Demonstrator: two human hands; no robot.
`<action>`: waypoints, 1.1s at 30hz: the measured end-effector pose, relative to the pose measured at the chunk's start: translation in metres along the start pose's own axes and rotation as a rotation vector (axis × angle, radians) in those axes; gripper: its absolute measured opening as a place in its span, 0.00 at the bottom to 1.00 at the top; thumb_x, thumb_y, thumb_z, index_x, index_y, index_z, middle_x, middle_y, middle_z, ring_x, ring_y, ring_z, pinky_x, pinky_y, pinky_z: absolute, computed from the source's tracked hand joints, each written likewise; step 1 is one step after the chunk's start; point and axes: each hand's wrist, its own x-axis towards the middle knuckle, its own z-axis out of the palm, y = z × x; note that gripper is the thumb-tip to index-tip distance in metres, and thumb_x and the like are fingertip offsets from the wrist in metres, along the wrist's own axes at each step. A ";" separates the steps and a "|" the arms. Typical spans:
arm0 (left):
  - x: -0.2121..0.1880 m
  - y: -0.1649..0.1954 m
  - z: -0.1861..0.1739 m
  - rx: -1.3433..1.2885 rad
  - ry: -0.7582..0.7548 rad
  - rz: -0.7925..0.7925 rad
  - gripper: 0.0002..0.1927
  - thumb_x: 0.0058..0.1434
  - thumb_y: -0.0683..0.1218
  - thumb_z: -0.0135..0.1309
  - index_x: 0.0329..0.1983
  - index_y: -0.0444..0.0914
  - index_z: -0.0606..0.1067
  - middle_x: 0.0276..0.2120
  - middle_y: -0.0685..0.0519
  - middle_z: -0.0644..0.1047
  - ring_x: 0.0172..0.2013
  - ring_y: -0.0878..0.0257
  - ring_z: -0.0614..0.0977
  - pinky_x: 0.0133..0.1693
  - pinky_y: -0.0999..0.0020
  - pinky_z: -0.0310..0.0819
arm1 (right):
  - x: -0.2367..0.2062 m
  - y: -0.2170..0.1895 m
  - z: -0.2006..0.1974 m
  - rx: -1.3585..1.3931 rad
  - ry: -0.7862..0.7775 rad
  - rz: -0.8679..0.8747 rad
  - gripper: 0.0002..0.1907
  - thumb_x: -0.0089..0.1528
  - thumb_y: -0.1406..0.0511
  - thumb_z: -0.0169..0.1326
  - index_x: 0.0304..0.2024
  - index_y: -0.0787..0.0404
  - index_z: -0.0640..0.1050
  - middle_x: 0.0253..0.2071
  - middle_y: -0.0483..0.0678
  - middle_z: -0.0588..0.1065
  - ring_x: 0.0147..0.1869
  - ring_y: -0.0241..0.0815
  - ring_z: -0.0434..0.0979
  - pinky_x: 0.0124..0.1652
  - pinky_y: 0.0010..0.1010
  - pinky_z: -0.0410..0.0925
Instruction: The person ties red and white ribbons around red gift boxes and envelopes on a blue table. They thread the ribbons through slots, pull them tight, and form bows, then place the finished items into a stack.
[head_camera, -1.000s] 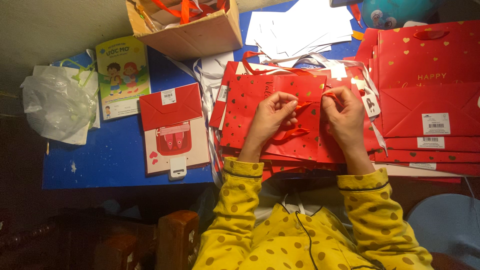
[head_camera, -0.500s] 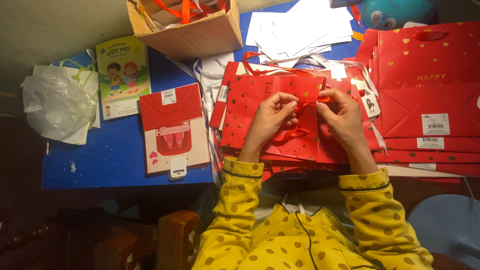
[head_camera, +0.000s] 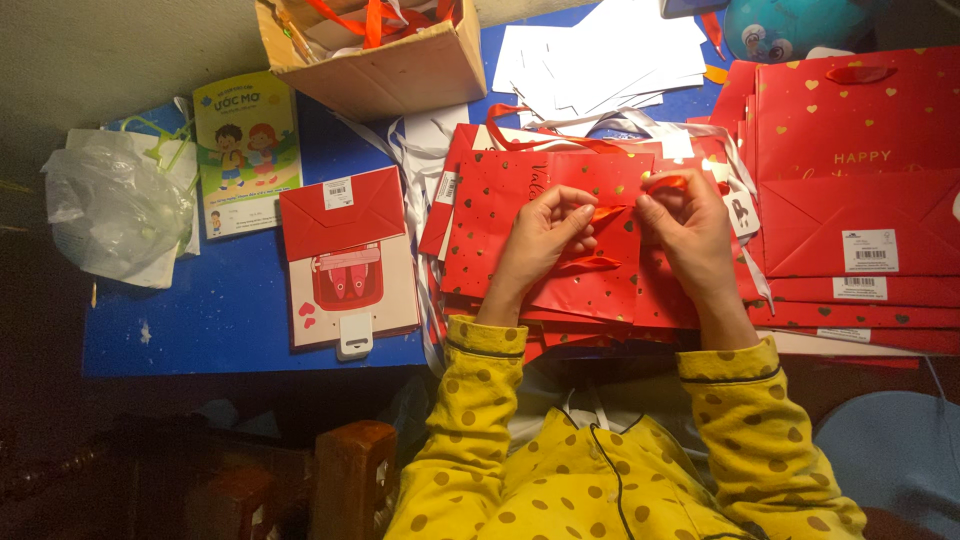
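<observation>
Head view looks straight down on a red ribbon (head_camera: 607, 213) pinched between both hands above a flattened red gift bag with gold hearts (head_camera: 560, 240), which tops a stack of like bags near the middle of the desk's front edge. Left hand (head_camera: 545, 232) closes thumb and forefinger on the ribbon's left end; right hand (head_camera: 690, 232) closes on its right end, the two hands just beside each other. Yellow polka-dot sleeves (head_camera: 470, 400) run back from the wrists. Right of the stack lie larger red paper bags (head_camera: 860, 190) reaching the right edge. Left of it a red envelope card (head_camera: 345, 260) lies on the blue desk (head_camera: 200, 320), with a children's booklet (head_camera: 245, 150) beyond. A cardboard box (head_camera: 375, 55) sits at the far edge, and a crumpled clear plastic bag (head_camera: 115, 205) at the left edge.
</observation>
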 end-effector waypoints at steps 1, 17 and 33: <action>0.000 0.000 0.000 -0.005 -0.004 -0.001 0.09 0.70 0.45 0.55 0.49 0.35 0.75 0.32 0.55 0.77 0.30 0.70 0.82 0.33 0.78 0.79 | -0.001 0.003 0.000 0.015 0.007 -0.029 0.06 0.72 0.70 0.55 0.49 0.65 0.72 0.39 0.45 0.77 0.37 0.30 0.74 0.34 0.23 0.67; 0.002 -0.003 -0.002 0.037 -0.002 0.005 0.09 0.69 0.44 0.55 0.49 0.35 0.75 0.33 0.55 0.78 0.30 0.69 0.83 0.33 0.78 0.79 | -0.003 0.001 0.000 0.127 0.030 -0.016 0.08 0.71 0.72 0.54 0.50 0.63 0.68 0.45 0.47 0.76 0.42 0.33 0.79 0.39 0.28 0.76; -0.001 0.001 0.003 0.017 -0.005 0.006 0.12 0.70 0.45 0.55 0.52 0.34 0.76 0.33 0.56 0.78 0.31 0.71 0.81 0.35 0.77 0.79 | -0.002 0.005 -0.004 0.074 -0.106 -0.025 0.11 0.69 0.73 0.54 0.51 0.65 0.69 0.49 0.50 0.78 0.51 0.35 0.80 0.48 0.28 0.76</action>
